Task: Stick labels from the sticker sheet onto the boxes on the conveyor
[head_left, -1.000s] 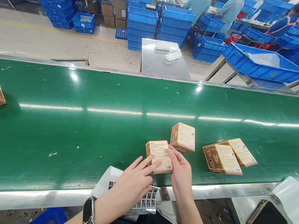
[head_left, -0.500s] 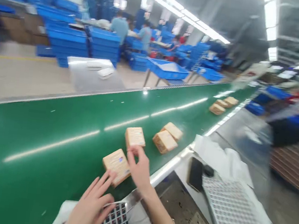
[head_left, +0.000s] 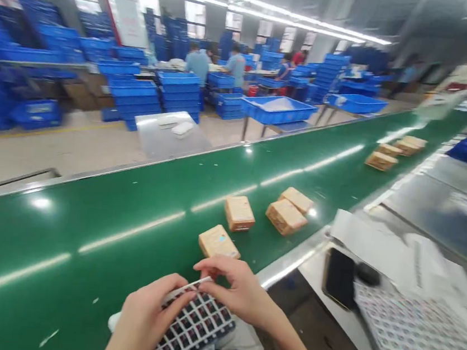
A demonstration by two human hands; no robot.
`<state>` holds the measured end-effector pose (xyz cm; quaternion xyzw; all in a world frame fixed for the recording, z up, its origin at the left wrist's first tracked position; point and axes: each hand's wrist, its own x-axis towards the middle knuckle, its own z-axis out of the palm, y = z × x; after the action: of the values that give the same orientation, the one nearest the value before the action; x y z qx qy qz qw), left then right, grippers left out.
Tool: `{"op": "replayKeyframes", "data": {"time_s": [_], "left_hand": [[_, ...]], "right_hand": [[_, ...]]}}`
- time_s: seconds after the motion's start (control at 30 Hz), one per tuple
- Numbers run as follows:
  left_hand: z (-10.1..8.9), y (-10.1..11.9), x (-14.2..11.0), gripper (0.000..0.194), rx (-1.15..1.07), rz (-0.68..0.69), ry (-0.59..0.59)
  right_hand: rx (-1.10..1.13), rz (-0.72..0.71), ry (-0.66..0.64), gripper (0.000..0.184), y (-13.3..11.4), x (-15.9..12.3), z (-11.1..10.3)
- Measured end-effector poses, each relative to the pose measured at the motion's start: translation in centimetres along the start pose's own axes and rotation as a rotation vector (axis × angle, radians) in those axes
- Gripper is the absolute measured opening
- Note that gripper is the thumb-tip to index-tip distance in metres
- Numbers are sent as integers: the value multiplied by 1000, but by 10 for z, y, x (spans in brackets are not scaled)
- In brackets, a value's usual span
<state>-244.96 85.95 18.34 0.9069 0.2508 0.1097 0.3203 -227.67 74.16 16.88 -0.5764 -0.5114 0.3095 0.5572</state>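
A white grid tray with small dark pieces in its cells lies tilted at the near edge of the conveyor, before my body. My left hand grips its far left edge, thumb bent over the top. At the far corner my right hand pinches the rim with thumb and fingers. Just beyond the right hand sits a tan box on the green belt. Another tan box stands slightly farther away. The tray's lower left part is hidden by my left hand.
Two more tan boxes touch each other to the right, with others farther along the belt. A phone, a dark mouse-like object and a dotted sheet lie at right. Blue bins stand across the belt.
My right hand has left the tan boxes and come back to the tray's rim. My left hand has closed on the tray's edge. The camera view has swung left.
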Motion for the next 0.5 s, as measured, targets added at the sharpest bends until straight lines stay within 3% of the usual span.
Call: {"op": "replayKeyframes", "data": {"time_s": [0.13,0.3,0.4,0.5], "left_hand": [[-12,15,-19,18,-17,-72,-50],[-19,17,-45,21,58,-111,-45],[-16,11,-61,18,91,-131,3],[-9,2,-78,13,109,-188,48]], "right_hand": [[54,15,-102,19,-1,-4,5],[-119,-58,-238,11,-13,-8,15],[-269,-198,-329,9,-17,-11,25],[-422,-468,-323,16,-8,-9,40]]}}
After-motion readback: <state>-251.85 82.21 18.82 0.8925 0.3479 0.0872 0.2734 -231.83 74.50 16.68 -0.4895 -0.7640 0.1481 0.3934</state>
